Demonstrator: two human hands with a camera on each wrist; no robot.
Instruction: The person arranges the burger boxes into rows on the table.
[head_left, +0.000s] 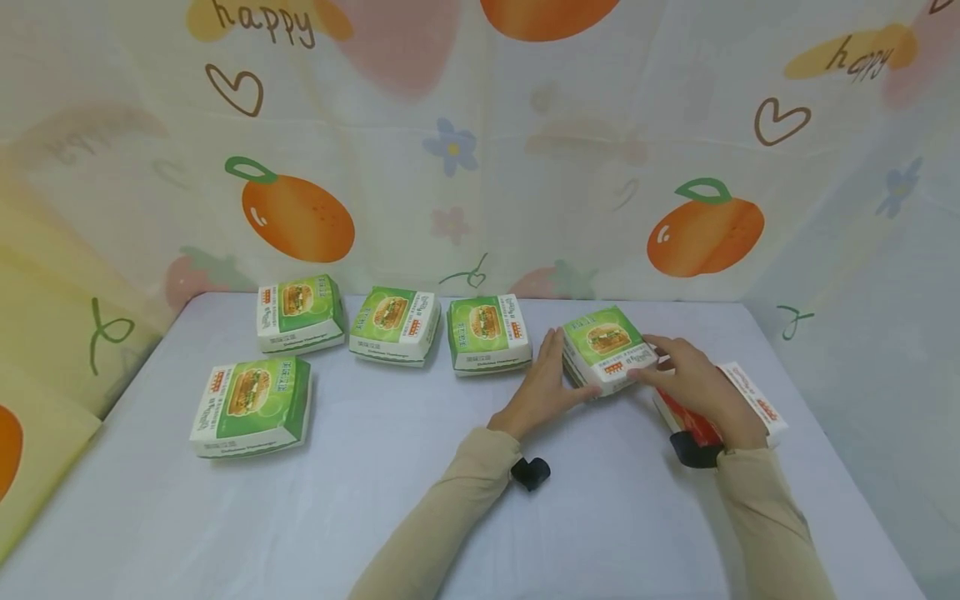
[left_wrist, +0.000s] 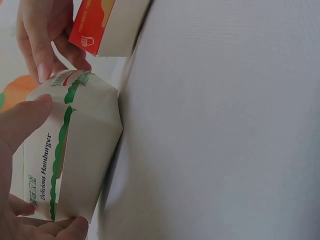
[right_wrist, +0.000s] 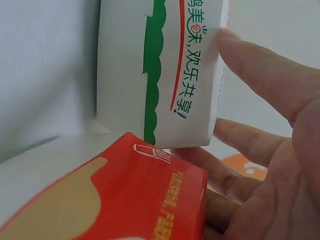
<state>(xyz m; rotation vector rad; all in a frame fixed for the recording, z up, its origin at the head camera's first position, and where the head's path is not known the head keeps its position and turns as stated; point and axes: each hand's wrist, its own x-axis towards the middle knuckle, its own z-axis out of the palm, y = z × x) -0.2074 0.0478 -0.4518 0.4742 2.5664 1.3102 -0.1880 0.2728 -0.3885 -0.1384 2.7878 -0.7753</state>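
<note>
A green-and-white hamburger box (head_left: 606,343) sits turned at an angle at the right of the table, between both hands. My left hand (head_left: 546,385) grips it from the left, thumb at the near edge and fingers along the side. From the right, my right hand (head_left: 688,375) holds it, thumb at the near right corner and fingers around the far side. In the left wrist view the box's side (left_wrist: 82,155) reads "Delicious Hamburger". Beneath my right forearm lies a red-and-white box (head_left: 753,398), partly hidden; its red face (right_wrist: 145,190) is close to the right hand's fingers.
Three similar hamburger boxes stand in a row along the back: a left one (head_left: 300,315), a middle one (head_left: 395,327) and a right one (head_left: 489,335). Another hamburger box (head_left: 253,407) sits nearer at the left. A patterned cloth (head_left: 510,208) hangs behind the white table (head_left: 360,517).
</note>
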